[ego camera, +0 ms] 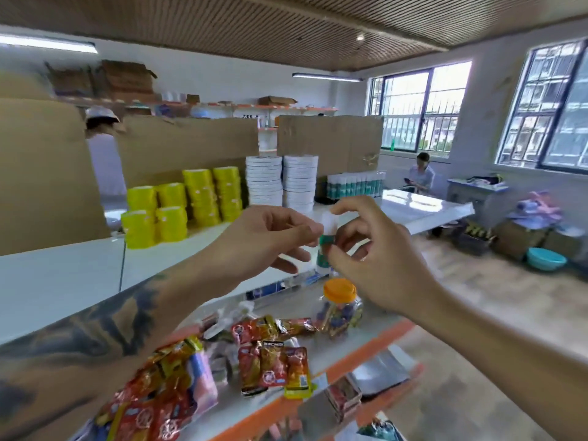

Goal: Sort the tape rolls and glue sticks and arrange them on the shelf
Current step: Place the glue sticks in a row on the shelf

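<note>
Both hands meet in the air above the white shelf top (191, 249), holding one glue stick (325, 241) between them. The left hand (270, 240) pinches it near its white cap with thumb and fingers; the right hand (375, 253) pinches the green band just below, its other fingers loosely curled. The stick stands roughly upright, its lower end hidden between the hands.

Behind the hands, on the shelf top, stand yellow tape rolls (187, 205) in several stacks, lower at the left and taller at the right. Just beside them to the right rise two stacks of white tape rolls (281, 183), and further right a row of upright glue sticks (356, 185) with white caps and green bodies. Brown cardboard sheets (191, 148) back the whole row.

On the lower shelf (343, 354), edged in orange, lie red and yellow snack packets (270, 361) in a loose scatter. Near them stands a clear jar (340, 308) with an orange lid, filled with small wrapped items too blurred to tell apart.

At the far right a person (421, 173) sits below a barred window (420, 109), and a teal basin (545, 258) sits on the floor.
</note>
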`<state>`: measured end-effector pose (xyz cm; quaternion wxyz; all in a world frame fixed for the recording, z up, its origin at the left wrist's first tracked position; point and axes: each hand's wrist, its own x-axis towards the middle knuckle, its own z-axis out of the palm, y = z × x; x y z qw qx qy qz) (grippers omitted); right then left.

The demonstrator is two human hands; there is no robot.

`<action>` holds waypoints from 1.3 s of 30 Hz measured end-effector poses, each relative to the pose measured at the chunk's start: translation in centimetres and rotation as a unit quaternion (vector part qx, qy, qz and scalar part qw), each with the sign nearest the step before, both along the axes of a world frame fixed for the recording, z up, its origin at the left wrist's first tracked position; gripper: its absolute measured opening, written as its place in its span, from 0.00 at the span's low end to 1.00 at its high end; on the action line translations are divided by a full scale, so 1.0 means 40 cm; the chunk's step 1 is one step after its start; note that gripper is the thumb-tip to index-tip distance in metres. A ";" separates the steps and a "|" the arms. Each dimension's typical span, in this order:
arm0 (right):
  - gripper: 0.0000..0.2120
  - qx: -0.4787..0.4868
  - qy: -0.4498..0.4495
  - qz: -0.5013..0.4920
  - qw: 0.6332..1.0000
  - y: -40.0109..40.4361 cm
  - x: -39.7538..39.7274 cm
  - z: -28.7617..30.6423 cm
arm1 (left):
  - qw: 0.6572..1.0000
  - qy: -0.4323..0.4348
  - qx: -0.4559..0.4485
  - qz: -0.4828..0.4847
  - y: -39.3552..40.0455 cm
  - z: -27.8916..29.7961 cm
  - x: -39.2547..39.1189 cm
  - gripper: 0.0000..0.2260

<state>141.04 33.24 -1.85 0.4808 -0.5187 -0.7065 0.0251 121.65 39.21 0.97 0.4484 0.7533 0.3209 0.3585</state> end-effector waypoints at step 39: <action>0.11 0.021 -0.122 0.103 0.987 1.060 0.636 0.038 | 0.811 0.561 0.094 0.137 0.616 -0.111 0.588 0.29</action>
